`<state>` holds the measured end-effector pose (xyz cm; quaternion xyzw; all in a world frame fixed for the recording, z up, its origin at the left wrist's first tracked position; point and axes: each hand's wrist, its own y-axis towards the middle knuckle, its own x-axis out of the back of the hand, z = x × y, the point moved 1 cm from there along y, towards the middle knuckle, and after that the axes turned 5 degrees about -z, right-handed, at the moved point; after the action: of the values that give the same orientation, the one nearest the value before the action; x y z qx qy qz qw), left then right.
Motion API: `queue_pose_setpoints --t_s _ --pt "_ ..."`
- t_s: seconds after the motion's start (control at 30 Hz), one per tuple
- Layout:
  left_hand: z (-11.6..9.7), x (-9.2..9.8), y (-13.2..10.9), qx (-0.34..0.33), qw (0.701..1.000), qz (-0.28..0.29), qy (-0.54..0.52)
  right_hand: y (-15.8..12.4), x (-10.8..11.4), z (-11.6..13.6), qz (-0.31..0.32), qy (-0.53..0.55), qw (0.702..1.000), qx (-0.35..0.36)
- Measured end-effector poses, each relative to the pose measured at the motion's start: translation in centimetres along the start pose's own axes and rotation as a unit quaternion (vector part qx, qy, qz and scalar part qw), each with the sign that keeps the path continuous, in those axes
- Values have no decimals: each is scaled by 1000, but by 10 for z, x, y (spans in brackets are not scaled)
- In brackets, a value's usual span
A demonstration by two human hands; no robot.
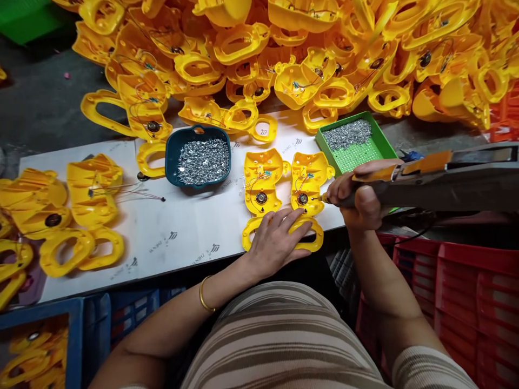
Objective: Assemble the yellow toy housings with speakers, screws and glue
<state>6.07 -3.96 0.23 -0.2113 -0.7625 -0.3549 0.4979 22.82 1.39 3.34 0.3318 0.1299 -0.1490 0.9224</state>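
Note:
My left hand lies with fingers spread over the ring handles of two yellow plastic shells, pressing on them at the table's front edge. The left shell and the right shell stand side by side, insides up, each with a small circuit board, thin wires and a round black part. My right hand is wrapped round a long dark power screwdriver, held nearly level. Its tip reaches the right shell beside the round part. Whether a screw sits at the tip is too small to tell.
A dark teal bowl of screws stands left of the shells, a green tray of screws behind right. Many yellow shells are heaped at the back, more lie at left. A blue crate and red crates stand in front.

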Motion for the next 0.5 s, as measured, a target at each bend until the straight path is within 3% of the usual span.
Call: queue_pose_setpoints --t_s 0.33,0.5 --pt "4 -3 -1 16 997 72 -25 0 0 -6 12 2 1000 -17" --pt "5 -4 -4 2 998 64 -21 -1 4 -9 39 7 998 -40"
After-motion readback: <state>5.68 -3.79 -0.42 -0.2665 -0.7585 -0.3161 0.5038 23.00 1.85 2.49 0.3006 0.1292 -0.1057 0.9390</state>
